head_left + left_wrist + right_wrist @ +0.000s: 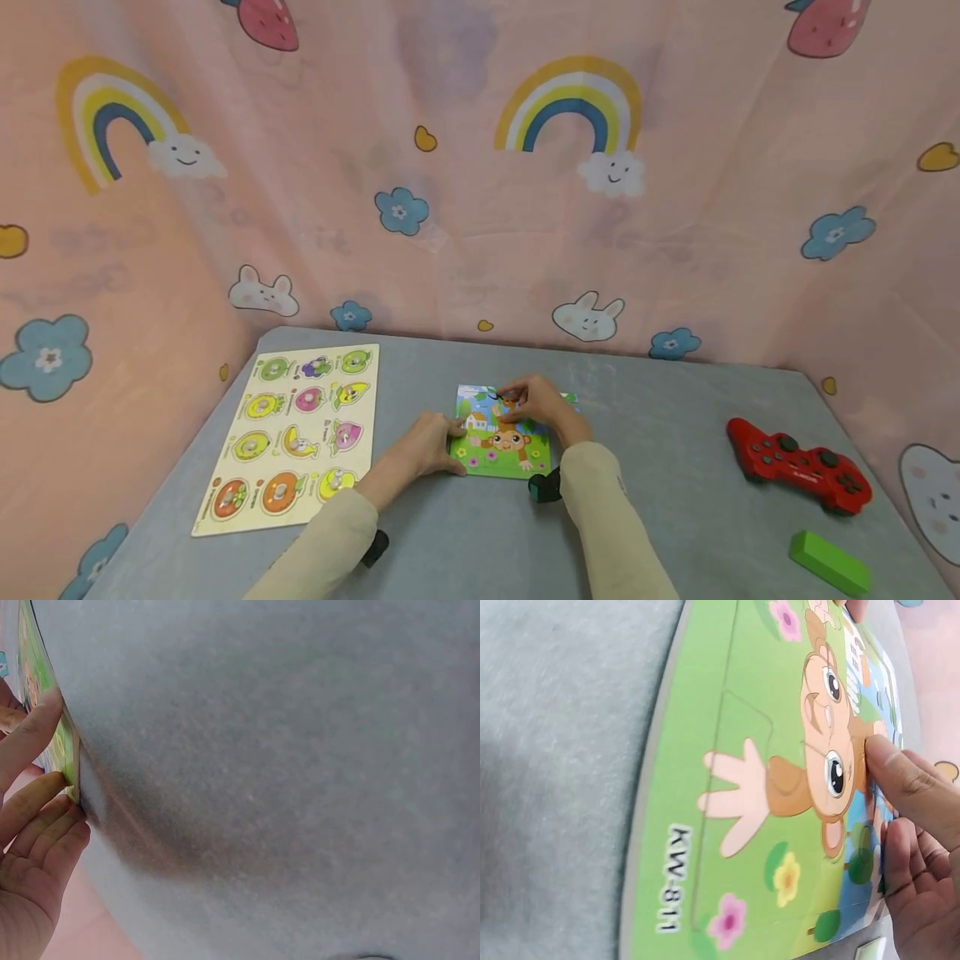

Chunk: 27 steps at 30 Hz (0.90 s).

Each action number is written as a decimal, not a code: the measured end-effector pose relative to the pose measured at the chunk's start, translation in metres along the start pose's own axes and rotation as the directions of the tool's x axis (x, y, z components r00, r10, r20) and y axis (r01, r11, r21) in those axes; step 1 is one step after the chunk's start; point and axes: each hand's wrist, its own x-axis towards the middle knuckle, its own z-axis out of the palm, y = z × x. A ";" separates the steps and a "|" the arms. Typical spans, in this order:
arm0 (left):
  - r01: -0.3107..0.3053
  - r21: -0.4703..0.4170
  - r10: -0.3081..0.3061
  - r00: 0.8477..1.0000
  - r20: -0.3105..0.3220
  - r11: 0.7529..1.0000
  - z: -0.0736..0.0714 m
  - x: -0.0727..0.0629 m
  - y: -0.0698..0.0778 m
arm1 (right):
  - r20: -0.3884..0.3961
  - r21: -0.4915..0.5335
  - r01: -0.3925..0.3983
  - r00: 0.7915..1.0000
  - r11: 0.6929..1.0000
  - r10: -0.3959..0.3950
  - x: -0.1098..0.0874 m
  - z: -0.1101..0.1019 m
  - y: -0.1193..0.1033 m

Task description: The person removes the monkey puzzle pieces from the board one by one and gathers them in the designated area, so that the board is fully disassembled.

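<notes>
A jigsaw puzzle (487, 462) with a cartoon monkey lies on the grey table. My left hand (431, 442) holds it by its left edge. In the left wrist view, the left fingers (46, 712) bend over the edge onto the picture, others lying against its side. My right hand (542, 402) is over the upper part of the board, pinching a small puzzle piece (507, 398) between thumb and fingertips. The right wrist view has the thumb (900, 772) low over the monkey's head (829, 735), with the other fingers curled; they hide most of the piece.
Left of the hands lies a fruit peg board (311, 437) with knobbed pieces. A red game controller (798, 467) and a green block (829, 563) are at the table's right side. Behind the table (660, 417) hangs a pink printed curtain (465, 250).
</notes>
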 end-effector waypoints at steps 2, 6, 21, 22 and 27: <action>-0.004 0.001 0.004 1.000 -0.004 1.000 0.000 0.000 0.000 | 0.010 -0.014 0.003 1.000 1.000 -0.003 0.000 -0.001 -0.003; -0.004 0.008 0.004 1.000 -0.008 1.000 0.001 -0.001 0.001 | 0.008 -0.026 0.010 1.000 1.000 -0.010 -0.001 -0.002 -0.006; -0.011 -0.017 0.011 1.000 -0.011 1.000 0.001 -0.001 0.000 | -0.065 -0.101 0.067 0.995 0.993 -0.073 0.000 0.006 -0.002; -0.010 -0.014 0.010 1.000 -0.009 1.000 0.001 -0.001 0.000 | -0.067 -0.090 0.062 0.995 0.994 -0.068 0.000 0.007 -0.003; -0.003 -0.004 0.003 1.000 -0.003 1.000 0.000 -0.001 0.001 | -0.097 -0.076 0.066 0.993 0.995 -0.073 -0.002 0.007 -0.002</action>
